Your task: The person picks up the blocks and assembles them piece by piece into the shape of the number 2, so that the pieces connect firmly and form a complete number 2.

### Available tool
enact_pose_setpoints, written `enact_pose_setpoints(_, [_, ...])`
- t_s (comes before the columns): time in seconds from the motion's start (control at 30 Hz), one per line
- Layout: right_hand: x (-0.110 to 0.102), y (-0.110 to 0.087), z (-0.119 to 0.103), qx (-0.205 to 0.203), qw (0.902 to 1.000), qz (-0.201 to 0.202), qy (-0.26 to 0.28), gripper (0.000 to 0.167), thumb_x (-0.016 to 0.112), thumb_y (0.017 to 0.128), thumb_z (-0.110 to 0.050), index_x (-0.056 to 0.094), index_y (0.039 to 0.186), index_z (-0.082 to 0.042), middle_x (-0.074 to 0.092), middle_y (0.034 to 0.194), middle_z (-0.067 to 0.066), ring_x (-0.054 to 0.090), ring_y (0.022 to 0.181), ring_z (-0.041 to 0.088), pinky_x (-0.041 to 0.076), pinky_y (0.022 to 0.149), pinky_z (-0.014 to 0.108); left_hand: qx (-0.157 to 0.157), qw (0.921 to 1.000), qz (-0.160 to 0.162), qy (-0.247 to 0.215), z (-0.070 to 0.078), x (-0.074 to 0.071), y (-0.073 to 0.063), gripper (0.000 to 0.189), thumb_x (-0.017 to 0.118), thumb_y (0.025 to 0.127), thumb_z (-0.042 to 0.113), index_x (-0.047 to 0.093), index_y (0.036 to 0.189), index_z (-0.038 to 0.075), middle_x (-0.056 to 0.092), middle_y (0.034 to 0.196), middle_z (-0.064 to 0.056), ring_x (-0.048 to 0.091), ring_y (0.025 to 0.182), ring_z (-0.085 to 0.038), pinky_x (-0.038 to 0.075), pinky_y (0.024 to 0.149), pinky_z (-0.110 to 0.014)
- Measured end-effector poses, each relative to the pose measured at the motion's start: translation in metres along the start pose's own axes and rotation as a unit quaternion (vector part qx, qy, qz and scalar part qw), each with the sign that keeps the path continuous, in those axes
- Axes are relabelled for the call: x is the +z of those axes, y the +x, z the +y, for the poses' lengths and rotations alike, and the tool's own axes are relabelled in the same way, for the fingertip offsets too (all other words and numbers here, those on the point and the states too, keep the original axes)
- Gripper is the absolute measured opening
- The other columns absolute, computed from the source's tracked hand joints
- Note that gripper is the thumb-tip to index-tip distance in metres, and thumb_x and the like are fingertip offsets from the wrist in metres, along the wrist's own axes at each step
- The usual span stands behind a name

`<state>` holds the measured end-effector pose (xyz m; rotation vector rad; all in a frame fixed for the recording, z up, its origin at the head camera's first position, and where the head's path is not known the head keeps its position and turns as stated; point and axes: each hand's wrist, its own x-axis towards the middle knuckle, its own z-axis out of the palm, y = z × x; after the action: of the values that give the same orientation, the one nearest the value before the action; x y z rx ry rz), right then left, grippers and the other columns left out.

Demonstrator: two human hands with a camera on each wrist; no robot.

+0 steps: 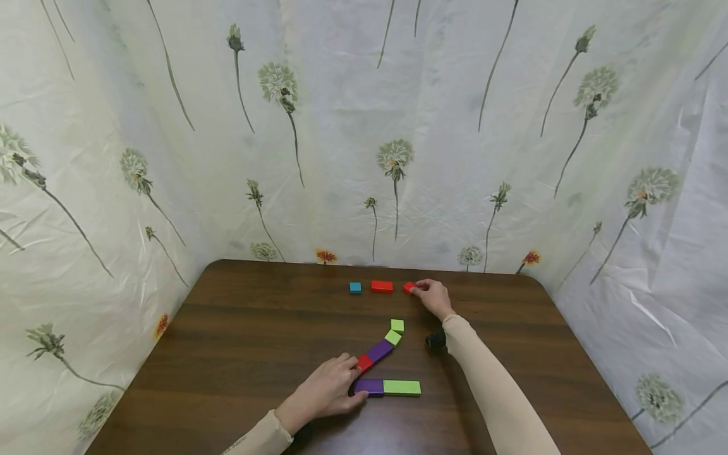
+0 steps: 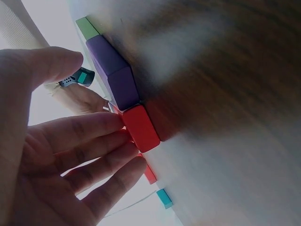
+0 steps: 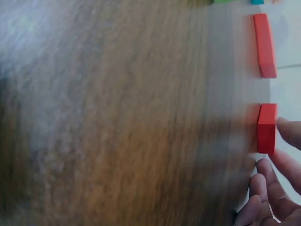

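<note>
At the back of the table my right hand (image 1: 435, 298) has thumb and forefinger at opposite sides of a small red block (image 3: 267, 128), pinching it. My left hand (image 1: 328, 387) lies near the front with fingers fairly straight. Its fingertips touch a red block (image 2: 141, 128) at the lower end of a slanting row. That row continues with a purple block (image 1: 380, 351) and two small green blocks (image 1: 393, 338). Below it, a second purple block (image 1: 370, 387) meets a long green block (image 1: 402, 388) end to end, the left thumb beside the purple one.
A longer red block (image 1: 382, 287) and a small blue block (image 1: 355, 288) lie along the back of the brown wooden table (image 1: 256, 328), left of the right hand. A dark wrist device (image 1: 435, 340) sits under the right wrist. Flowered curtains (image 1: 341, 126) surround the table's back and sides.
</note>
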<state>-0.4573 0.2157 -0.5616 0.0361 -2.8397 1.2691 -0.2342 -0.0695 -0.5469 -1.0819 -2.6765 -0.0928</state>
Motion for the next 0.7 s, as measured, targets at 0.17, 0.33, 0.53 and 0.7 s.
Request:
enact_pose_setpoints(0.17, [0.0005,0.0014,-0.003,0.008,0.9999,-0.001,-0.011,0.034,0.065,0.092,-0.028,0.066,0.118,-0.006,0.066,0.115,0.015,0.06,0.098,0.03,0.046,0.084,0.044,0.002,1.0,-0.001,0.003,-0.0008,-0.0009,0.0001,0.041,0.06,0.089,0.049,0.072,0.094,0.011,0.058,0.09,0.005,0.051,0.083,-0.01,0.048,0.073,-0.026])
enact_pose_setpoints(0.33, [0.0002,0.0009,-0.0037,0.013,0.9998,-0.004,-0.012,0.032,0.065,0.092,-0.027,0.066,0.117,-0.007,0.065,0.116,0.015,0.059,0.097,0.029,0.046,0.082,0.043,0.001,1.0,0.001,0.001,-0.0005,-0.0016,-0.0001,0.041,0.061,0.088,0.049,0.072,0.094,0.011,0.058,0.089,0.005,0.051,0.082,-0.01,0.047,0.073,-0.026])
enact_pose_setpoints(0.53, [0.0005,0.0021,-0.0006,0.009,0.9999,-0.006,-0.006,0.031,0.065,0.092,-0.025,0.068,0.117,-0.006,0.065,0.118,0.017,0.059,0.102,0.031,0.047,0.085,0.044,0.001,1.0,0.0,0.0,-0.0007,-0.0009,-0.0006,0.041,0.06,0.089,0.049,0.072,0.095,0.011,0.058,0.09,0.004,0.051,0.083,-0.01,0.048,0.074,-0.026])
enact_pose_setpoints(0.7, [0.0002,0.0018,-0.0004,0.008,1.0,-0.003,-0.005,0.031,0.066,0.092,-0.025,0.068,0.116,-0.006,0.065,0.118,0.018,0.059,0.103,0.032,0.047,0.087,0.046,0.002,1.0,0.005,0.001,-0.0012,-0.0002,-0.0011,0.041,0.06,0.089,0.049,0.072,0.095,0.011,0.058,0.089,0.005,0.051,0.082,-0.01,0.047,0.072,-0.026])
